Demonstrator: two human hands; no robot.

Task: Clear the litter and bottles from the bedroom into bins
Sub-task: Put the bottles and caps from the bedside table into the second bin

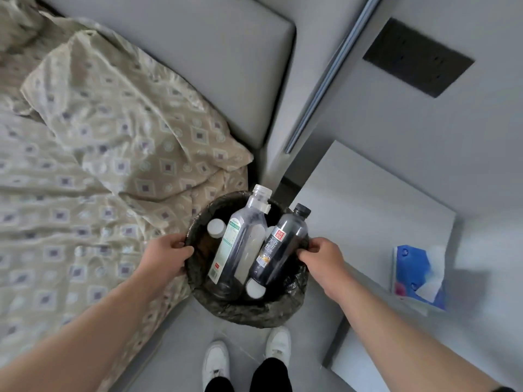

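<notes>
A round bin (243, 309) lined with a black bag hangs above the floor between my two hands. My left hand (167, 257) grips its left rim and my right hand (322, 258) grips its right rim. Inside stands a tall clear bottle (240, 239) with a green and white label and no cap. A dark bottle (283, 244) with a black cap leans beside it on the right. Two small white-capped containers (216, 227) lie lower in the bin.
A bed with a patterned beige cover (85, 179) fills the left, with a grey padded headboard (226, 66) behind. A white bedside table (368, 216) on the right carries a blue tissue pack (418, 273). My white shoes (216, 360) stand on the grey floor below.
</notes>
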